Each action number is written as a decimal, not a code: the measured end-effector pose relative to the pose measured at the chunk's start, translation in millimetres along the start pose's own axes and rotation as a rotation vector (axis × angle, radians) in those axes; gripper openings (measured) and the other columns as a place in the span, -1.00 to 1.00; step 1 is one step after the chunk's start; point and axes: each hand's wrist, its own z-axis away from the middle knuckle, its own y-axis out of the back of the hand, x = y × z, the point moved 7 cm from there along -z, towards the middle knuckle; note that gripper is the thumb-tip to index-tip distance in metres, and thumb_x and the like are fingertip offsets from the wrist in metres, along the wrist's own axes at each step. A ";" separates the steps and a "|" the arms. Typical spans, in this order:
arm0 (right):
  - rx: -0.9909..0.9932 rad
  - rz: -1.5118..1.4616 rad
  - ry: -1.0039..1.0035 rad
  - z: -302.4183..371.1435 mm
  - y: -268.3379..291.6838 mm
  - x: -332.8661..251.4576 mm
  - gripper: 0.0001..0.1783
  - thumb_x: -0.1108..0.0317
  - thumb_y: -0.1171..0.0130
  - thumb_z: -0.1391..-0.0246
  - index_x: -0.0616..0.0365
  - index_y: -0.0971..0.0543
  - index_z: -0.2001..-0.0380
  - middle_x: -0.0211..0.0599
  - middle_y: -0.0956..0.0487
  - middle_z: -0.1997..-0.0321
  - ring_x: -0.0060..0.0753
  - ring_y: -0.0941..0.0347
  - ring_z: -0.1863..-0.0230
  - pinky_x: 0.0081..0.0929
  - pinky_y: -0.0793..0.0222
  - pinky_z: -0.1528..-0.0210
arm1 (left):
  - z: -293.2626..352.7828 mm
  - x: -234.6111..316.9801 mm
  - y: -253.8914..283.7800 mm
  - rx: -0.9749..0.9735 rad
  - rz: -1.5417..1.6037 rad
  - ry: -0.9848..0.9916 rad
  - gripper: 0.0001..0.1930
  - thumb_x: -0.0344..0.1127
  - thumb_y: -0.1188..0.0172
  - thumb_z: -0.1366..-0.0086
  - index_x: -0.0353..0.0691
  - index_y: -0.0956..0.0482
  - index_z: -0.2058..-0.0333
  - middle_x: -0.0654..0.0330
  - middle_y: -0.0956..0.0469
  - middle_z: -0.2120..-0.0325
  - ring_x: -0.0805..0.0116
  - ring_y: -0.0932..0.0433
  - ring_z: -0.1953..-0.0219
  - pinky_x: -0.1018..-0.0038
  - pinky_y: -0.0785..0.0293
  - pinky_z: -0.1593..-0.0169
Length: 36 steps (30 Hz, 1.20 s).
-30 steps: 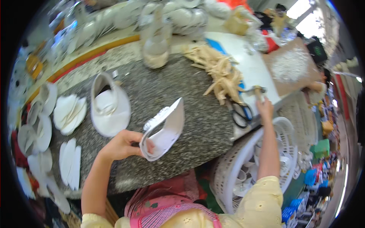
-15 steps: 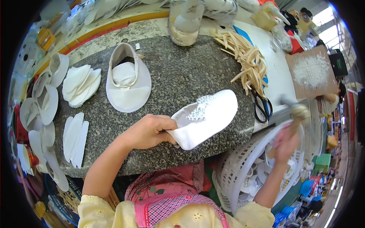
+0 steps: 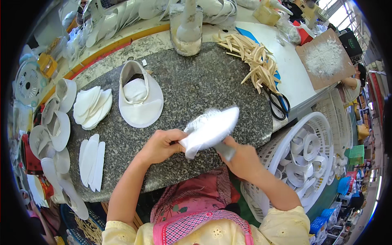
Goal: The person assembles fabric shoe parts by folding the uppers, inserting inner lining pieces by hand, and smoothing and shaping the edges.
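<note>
A white shoe upper [image 3: 216, 127] is tilted over the near part of the stone slab, somewhat blurred. My left hand [image 3: 163, 145] pinches it at the heel end. Close against its lower right side is my right hand [image 3: 243, 160], fingers wrapped round a hammer [image 3: 225, 151]; the grey head shows, smeared by motion, and the hand hides the handle. Whether the hammer touches the shoe I cannot tell. Farther off on the slab stands another white shoe upper [image 3: 143, 108], with its opening facing away. Left of it lie a fanned stack of white rounded pieces [image 3: 93, 107] and several long white strips [image 3: 92, 162].
Scissors [image 3: 278, 105] with black handles lie by a heap of beige strips [image 3: 253, 61]. A cloudy glass jar [image 3: 186, 36] stands at the back. Right of the slab is a white basket [image 3: 274, 157] of white shoe parts. Shoe parts [image 3: 61, 130] line the left edge.
My right hand has swung the hammer in from above the basket to the shoe's side. The shoe has tipped over in my left hand. The whole view has shifted a little.
</note>
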 end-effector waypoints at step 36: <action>0.551 0.162 -0.594 10.5 111.1 173.0 -0.64 0.13 -0.07 0.10 0.23 -0.40 0.36 -0.01 -0.47 0.52 0.06 -0.39 0.43 -0.26 -0.26 0.41 | -13.4 2.5 31.0 0.413 0.912 0.045 -0.64 -0.24 -0.10 -0.10 -0.30 -0.35 0.17 0.20 -0.47 0.27 0.40 -0.44 0.23 0.46 -0.33 0.13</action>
